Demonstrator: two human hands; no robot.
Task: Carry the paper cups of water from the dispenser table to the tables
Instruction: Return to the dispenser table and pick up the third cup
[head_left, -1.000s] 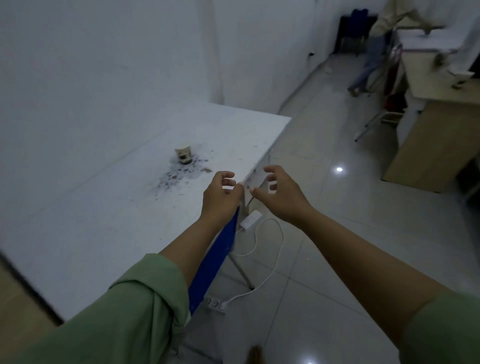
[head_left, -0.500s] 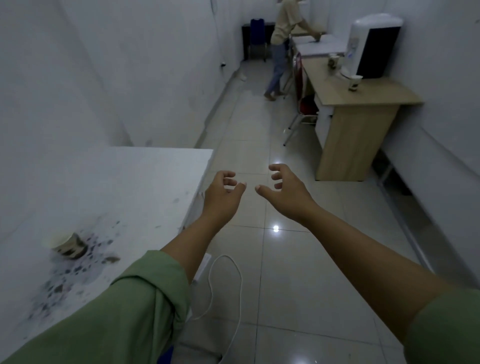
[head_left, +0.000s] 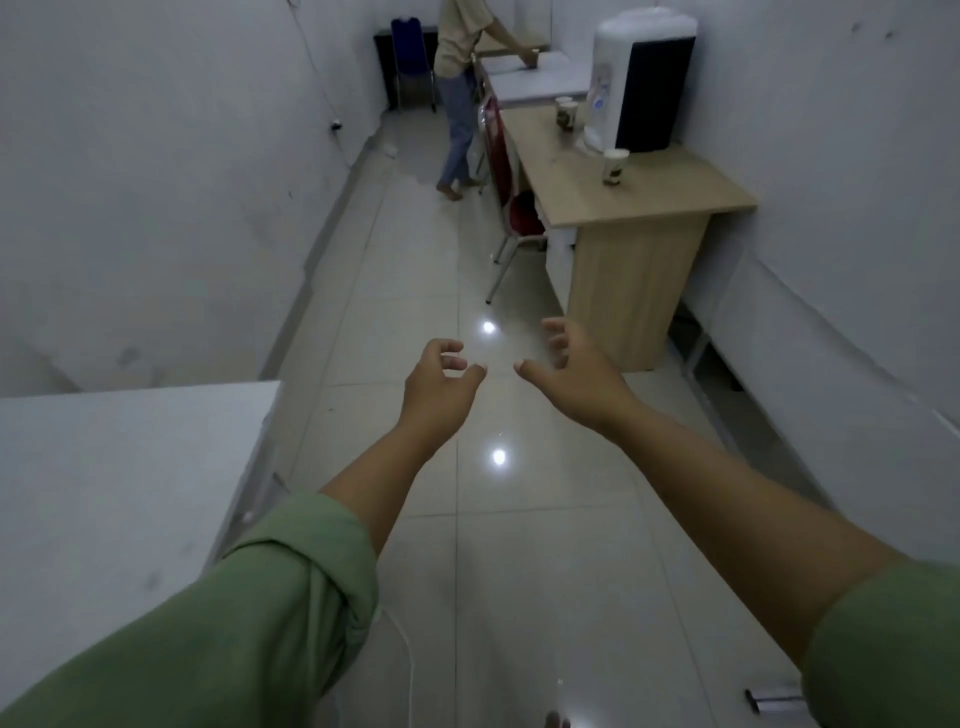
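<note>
A white and black water dispenser (head_left: 641, 78) stands on a wooden table (head_left: 670, 195) at the upper right. One paper cup (head_left: 615, 166) sits on that table in front of the dispenser. Another paper cup (head_left: 566, 113) stands to the dispenser's left. My left hand (head_left: 439, 387) and my right hand (head_left: 576, 376) are stretched out over the tiled floor, side by side, fingers apart and curled, with nothing in them. Both are well short of the dispenser table.
A white table (head_left: 104, 483) fills the lower left, its corner close to my left arm. A red chair (head_left: 511, 192) is tucked against the wooden table. A person (head_left: 460, 98) stands at white tables (head_left: 524, 78) at the far end, by a blue chair (head_left: 410, 52).
The view has swung right, away from the white table and its tipped cup, toward the aisle and the dispenser table. My hands stay empty and have drifted a little apart.
</note>
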